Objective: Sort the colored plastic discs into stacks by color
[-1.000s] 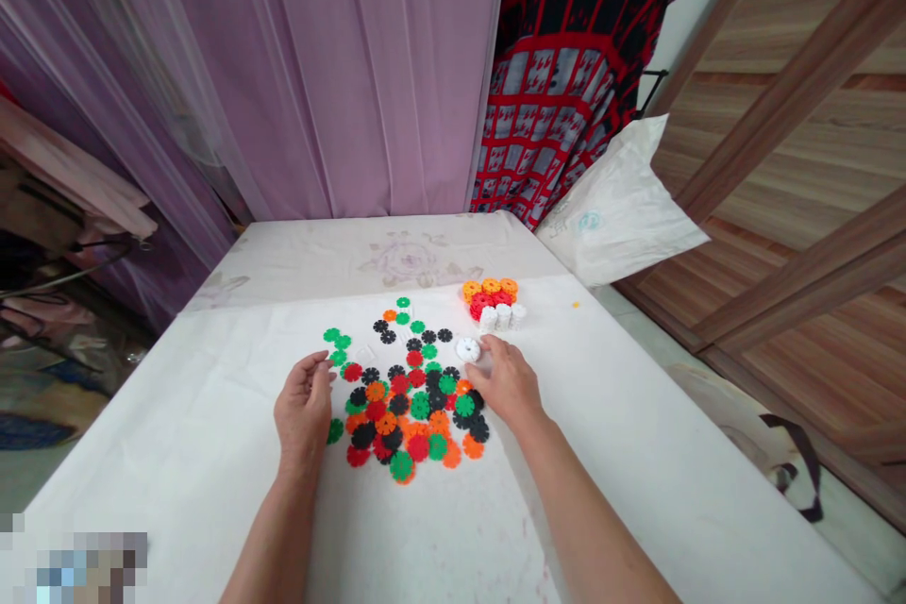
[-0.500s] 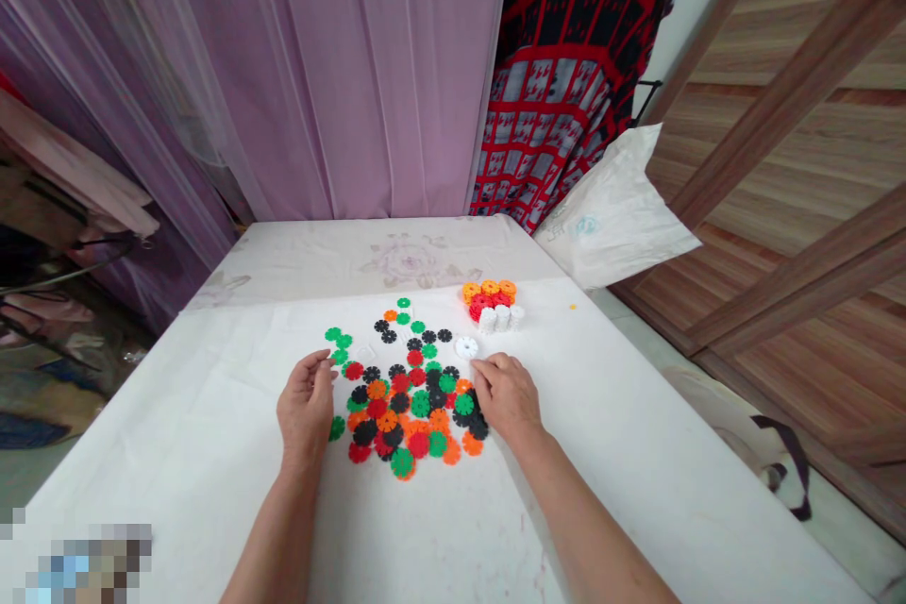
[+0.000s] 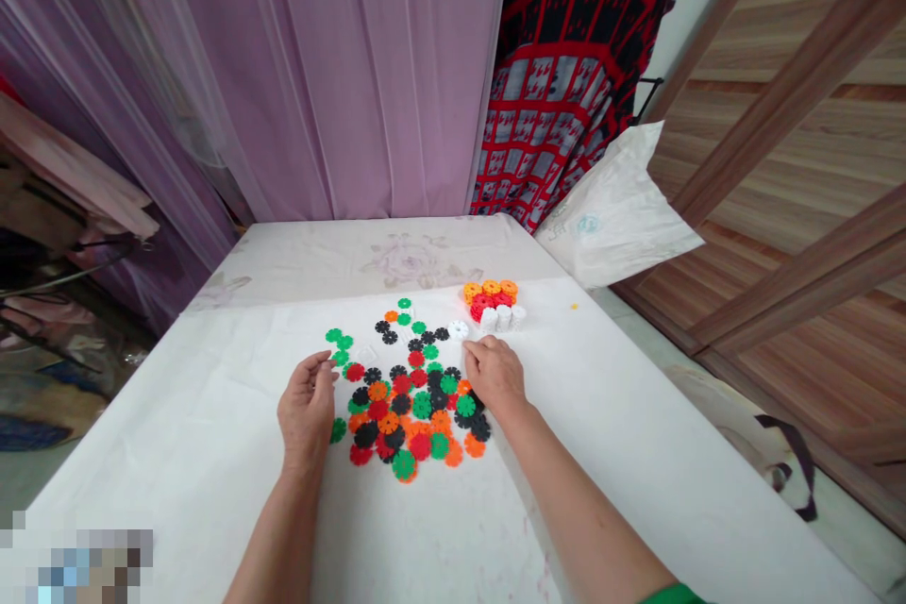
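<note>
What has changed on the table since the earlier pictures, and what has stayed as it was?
The loose white disc has moved farther from the person and slightly left, toward the black discs. The right hand has shifted slightly left; whether it touches the disc is unclear. The left hand and the stacked discs stayed put.

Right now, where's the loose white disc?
Head view, below mid-frame: the loose white disc lies just beyond the right hand, between a black disc at left and white stacks at right.
</note>
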`<state>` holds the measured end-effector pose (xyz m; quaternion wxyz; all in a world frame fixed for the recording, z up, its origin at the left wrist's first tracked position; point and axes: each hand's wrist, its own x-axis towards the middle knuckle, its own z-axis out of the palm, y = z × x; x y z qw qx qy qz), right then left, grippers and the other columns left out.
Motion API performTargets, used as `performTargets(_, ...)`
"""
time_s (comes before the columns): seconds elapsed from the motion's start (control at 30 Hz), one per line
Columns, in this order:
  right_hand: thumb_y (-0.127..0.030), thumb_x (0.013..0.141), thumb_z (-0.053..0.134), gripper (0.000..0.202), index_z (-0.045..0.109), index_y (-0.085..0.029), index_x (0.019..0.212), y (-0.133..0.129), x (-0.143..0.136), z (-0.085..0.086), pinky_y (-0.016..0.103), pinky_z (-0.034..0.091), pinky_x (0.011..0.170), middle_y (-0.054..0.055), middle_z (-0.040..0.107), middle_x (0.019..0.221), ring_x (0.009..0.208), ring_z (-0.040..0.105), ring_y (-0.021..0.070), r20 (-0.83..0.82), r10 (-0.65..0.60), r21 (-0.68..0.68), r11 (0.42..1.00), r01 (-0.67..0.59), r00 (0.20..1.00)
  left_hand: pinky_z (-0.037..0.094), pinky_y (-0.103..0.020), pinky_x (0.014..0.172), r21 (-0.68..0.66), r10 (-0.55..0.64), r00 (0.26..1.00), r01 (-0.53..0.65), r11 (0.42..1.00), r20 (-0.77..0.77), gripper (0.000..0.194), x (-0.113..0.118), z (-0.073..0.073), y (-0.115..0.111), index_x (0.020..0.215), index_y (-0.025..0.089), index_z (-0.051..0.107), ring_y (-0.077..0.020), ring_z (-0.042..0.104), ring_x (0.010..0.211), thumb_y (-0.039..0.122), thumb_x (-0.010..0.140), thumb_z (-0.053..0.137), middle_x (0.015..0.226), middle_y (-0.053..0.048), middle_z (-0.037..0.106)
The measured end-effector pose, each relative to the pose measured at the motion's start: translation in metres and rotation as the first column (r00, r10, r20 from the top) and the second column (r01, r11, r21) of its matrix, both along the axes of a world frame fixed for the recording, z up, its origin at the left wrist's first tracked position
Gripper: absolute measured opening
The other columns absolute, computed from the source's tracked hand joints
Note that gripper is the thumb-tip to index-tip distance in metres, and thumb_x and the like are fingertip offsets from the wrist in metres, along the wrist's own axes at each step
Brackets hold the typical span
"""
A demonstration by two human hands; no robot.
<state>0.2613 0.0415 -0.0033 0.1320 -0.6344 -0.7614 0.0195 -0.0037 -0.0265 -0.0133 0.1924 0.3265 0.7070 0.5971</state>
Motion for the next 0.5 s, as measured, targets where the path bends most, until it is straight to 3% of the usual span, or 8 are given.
performTargets(0.5, -0.028, 0.098, 0.047, 0.031, 0.077, -0.028, 0.102, 0.012, -0.014, 0.007, 0.027, 0.041, 0.076, 0.006, 0.069, 0.096, 0.090, 0.061, 0.0185, -0.007, -0.014, -0.050, 0.999, 0.014, 1.000, 0.058, -0.032, 0.072, -0.004, -0.010, 1.000, 0.010, 1.000, 0.002, 0.034, 0.001, 0.003, 0.000, 0.099, 0.020, 0.068, -0.0175, 0.070, 0.074, 0.043, 0.077, 0.057, 0.083, -0.004, 0.074)
